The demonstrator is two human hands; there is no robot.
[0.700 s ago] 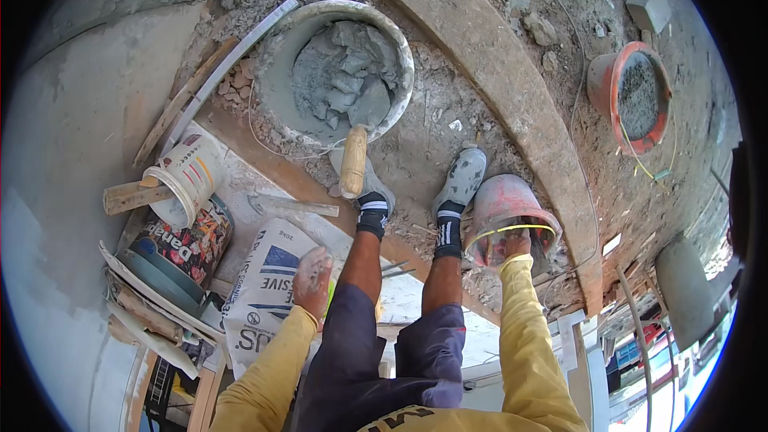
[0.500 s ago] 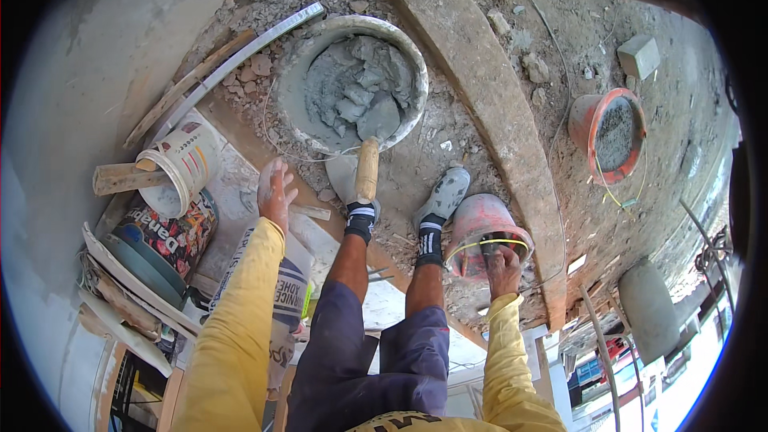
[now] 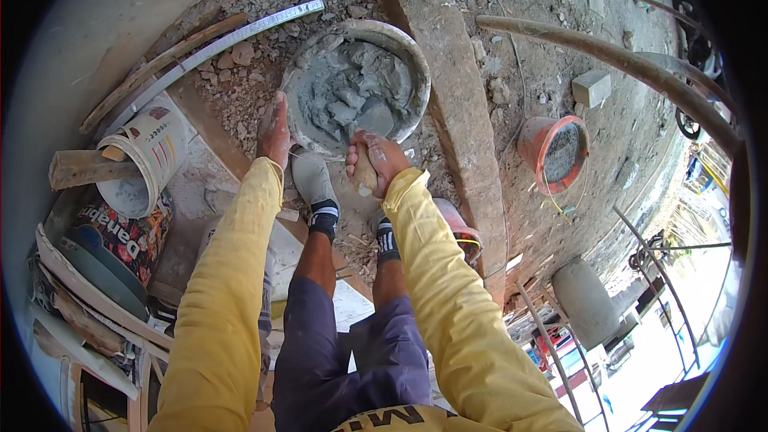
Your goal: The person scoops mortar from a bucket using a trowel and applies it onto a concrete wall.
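Note:
A round tub (image 3: 416,48) crusted with mortar stands on the ground in front of me. Grey wet mortar (image 3: 352,72) lies in it in lumps. My right hand (image 3: 382,162) is closed round the thick wooden handle of a trowel (image 3: 373,118), whose grey blade rests in the mortar near the tub's close side. My left hand (image 3: 274,132) has its fingers stretched out along the tub's left side; whether it touches the rim I cannot tell. Partly hidden behind my right sleeve is a pinkish-red bucket (image 3: 460,228) with a yellow handle.
An orange-red bucket (image 3: 526,148) of grey mix stands at the right, near a concrete block (image 3: 591,89). A long concrete beam (image 3: 448,56) runs past the tub. At left are a white pail (image 3: 152,152) with wood in it, a printed bucket (image 3: 128,236) and a metal strip (image 3: 216,72).
My right hand has left the pinkish-red bucket and moved left to grip the trowel's handle. My left hand has moved forward to the tub's side. The view has shifted somewhat.

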